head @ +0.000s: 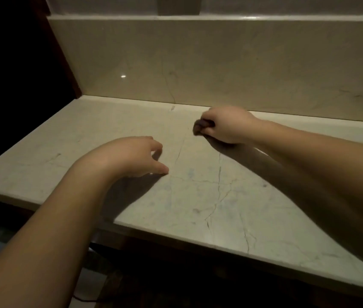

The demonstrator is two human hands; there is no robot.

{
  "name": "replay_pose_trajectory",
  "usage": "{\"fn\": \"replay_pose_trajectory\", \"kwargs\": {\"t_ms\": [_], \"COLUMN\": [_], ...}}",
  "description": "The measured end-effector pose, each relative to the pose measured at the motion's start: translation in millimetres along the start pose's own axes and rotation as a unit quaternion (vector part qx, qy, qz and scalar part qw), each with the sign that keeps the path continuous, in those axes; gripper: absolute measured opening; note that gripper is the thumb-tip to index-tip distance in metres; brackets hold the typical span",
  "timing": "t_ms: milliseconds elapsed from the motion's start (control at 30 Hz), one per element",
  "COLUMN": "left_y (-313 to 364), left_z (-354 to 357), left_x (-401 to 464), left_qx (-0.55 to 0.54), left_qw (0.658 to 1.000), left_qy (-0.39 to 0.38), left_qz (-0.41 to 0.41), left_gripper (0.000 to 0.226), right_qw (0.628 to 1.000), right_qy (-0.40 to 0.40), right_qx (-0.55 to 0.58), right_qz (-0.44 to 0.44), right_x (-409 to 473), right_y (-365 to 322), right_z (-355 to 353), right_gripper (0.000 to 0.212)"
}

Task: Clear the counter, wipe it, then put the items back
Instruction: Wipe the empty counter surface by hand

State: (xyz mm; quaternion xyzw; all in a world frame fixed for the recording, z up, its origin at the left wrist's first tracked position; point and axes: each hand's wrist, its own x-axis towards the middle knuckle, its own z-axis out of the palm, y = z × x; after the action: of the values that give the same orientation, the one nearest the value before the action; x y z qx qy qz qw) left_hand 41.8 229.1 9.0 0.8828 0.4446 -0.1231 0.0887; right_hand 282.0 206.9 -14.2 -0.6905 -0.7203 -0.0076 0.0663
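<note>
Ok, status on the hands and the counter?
Left hand open, fingertips on marble counter. Right hand grips small dark wad, probably cloth, near backsplash. Nothing in the way.

Counter [198, 196] pale beige, dark veins; backsplash [220, 63] beige; cloth [200, 125] dark.

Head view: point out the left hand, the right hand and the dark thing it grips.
left hand [129, 155]: head view, back of the hand.
right hand [229, 125]: head view, back of the curled hand.
dark wad [200, 124]: head view, the part showing beyond the fingers; too blurred to identify.
</note>
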Motion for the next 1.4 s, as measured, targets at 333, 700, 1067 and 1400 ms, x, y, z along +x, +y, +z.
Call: {"fn": "replay_pose_trajectory", "kwargs": {"t_ms": [333,700,1067,1400], "left_y": [37,36,32,33], "left_z": [1,2,9,7], "left_x": [9,6,2,0], "left_qx": [0.034,-0.003,0.018,-0.007], "left_qw": [0.999,1.000,1.000,1.000], "left_qy": [-0.018,0.011,0.012,0.012], "left_qz": [-0.013,-0.025,-0.015,-0.015], "left_gripper": [0.058,0.053,0.052,0.056], "right_qw": [0.992,0.980,0.991,0.987], "right_qy": [0.036,0.016,0.004,0.033], "right_qx": [-0.042,-0.093,-0.011,-0.052], "right_qz": [0.114,0.174,0.134,0.151], "right_x": [44,63,16,38], "right_y": [41,13,72,30], "right_z": [4,2,-10,-2], "right_gripper": [0.025,0.018,0.019,0.019]}}
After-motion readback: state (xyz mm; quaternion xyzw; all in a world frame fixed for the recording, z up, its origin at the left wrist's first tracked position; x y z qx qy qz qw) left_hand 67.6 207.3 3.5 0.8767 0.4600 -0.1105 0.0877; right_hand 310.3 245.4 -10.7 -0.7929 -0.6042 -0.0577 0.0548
